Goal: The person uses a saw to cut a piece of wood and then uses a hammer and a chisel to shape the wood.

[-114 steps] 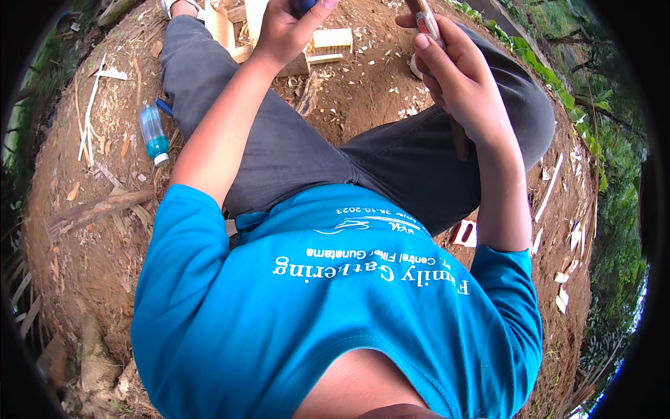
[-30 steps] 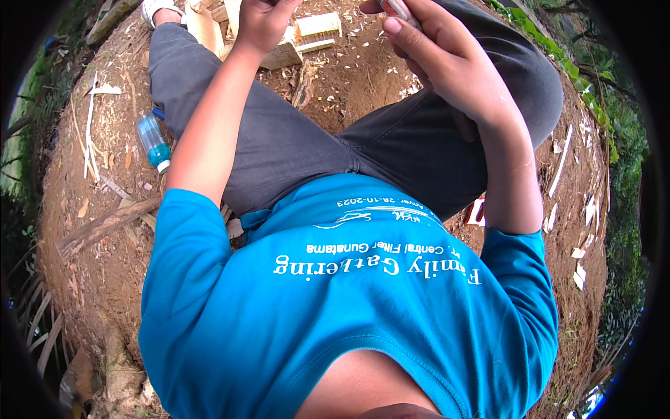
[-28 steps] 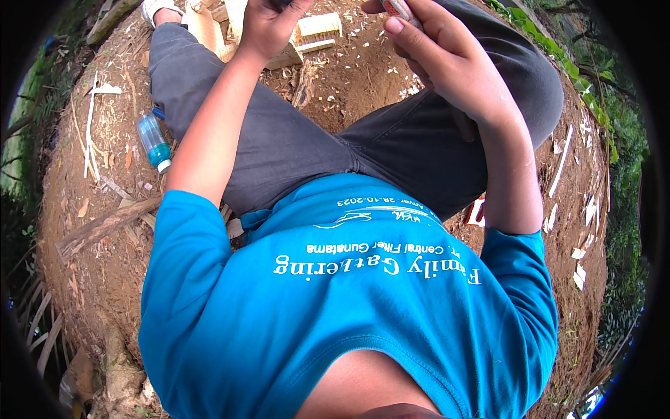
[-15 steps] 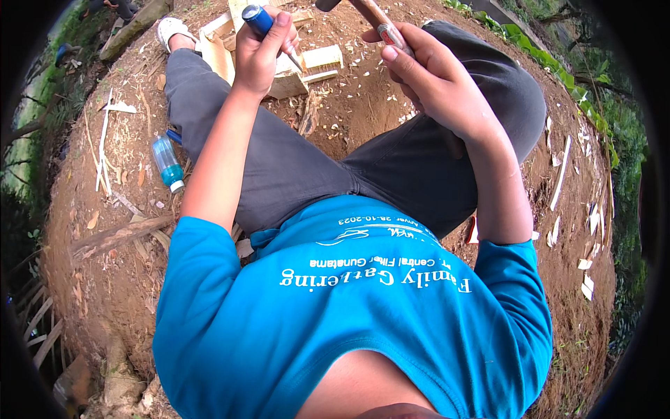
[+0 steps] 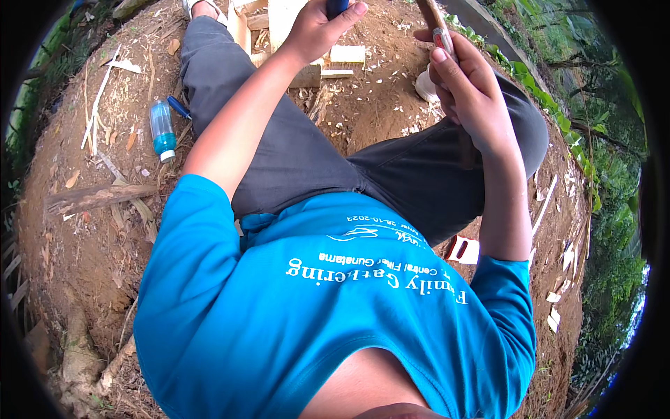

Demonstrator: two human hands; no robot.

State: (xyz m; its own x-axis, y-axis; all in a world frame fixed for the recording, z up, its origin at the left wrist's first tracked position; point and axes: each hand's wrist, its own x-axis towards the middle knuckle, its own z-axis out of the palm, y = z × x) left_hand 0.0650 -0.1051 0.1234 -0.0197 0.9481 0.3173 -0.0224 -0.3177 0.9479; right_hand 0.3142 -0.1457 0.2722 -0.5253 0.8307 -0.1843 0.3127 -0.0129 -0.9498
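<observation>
At the top of the view my left hand (image 5: 322, 29) is closed around the blue handle of a chisel (image 5: 337, 8); its blade is not visible now. Below and beside that hand lie pale cut wooden pieces (image 5: 347, 54), one long board (image 5: 282, 19) running out past the upper edge. My right hand (image 5: 474, 91) grips a hammer (image 5: 431, 19) by its wooden handle, above my bent right knee. The hammer's head is out of the picture.
A clear and teal bottle (image 5: 162, 129) lies on the dirt at left, beside a blue object (image 5: 179, 107). Wood chips scatter around. A branch (image 5: 101, 198) lies farther back at left; a red and white item (image 5: 463, 249) is near my right elbow. Plants line the right side.
My left hand, with the chisel, has moved right and up. The right hand has shifted right and slightly down with the hammer, whose head has left the view. The camera view has shifted too.
</observation>
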